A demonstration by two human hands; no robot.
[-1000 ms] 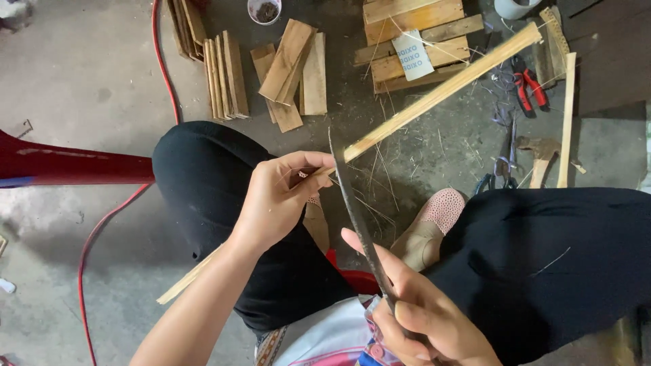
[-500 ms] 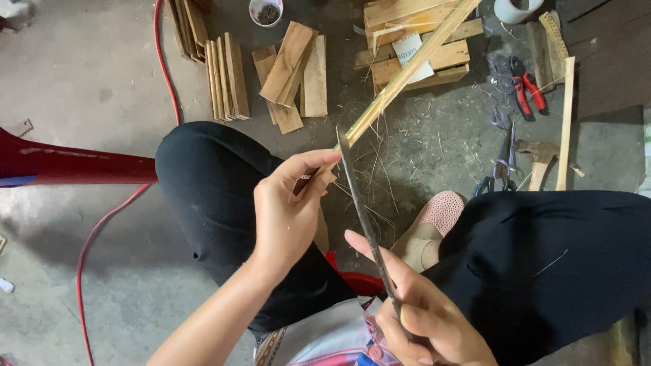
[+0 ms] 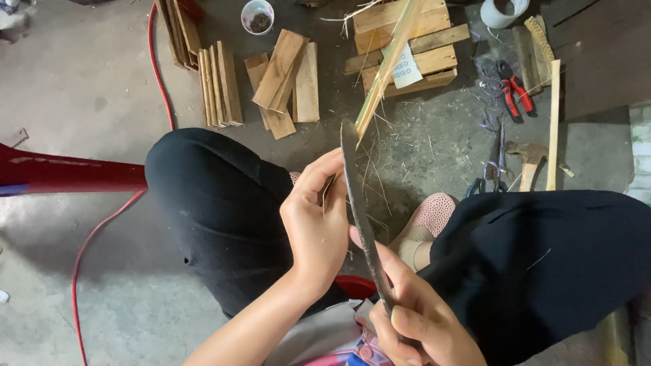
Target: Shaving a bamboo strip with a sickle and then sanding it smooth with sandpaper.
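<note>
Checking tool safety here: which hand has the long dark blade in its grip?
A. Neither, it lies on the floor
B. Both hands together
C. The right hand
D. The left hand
C: the right hand closes around the handle end of the long dark blade, which points upward, while the left hand pinches the bamboo strip against it.

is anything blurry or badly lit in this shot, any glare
Head view: soft, even light, no harsh glare; left hand, right hand and dark blade fairly sharp; bamboo strip slightly smeared at its far end; black trousers lose detail in shadow.
</note>
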